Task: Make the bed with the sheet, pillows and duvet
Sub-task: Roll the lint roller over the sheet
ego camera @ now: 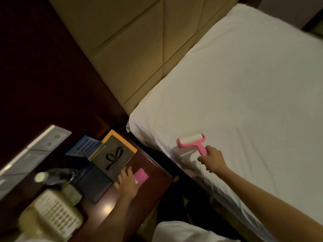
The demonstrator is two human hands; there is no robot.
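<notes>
— While the right grip [212,158] curls round the pink lint roller [191,142], where is the sheet [244,102]?
— Spread flat beside the headboard [139,49], under the roller. Left grip [126,182] pinches a pink cover [141,177] at the bench [153,172].

I see a hotel bedroom: a white-sheeted bed [236,102] against a padded headboard [139,49], and a dark wooden nightstand [153,172] carrying a keypad telephone [52,215], booklets [115,154] and a water bottle [57,175].
</notes>
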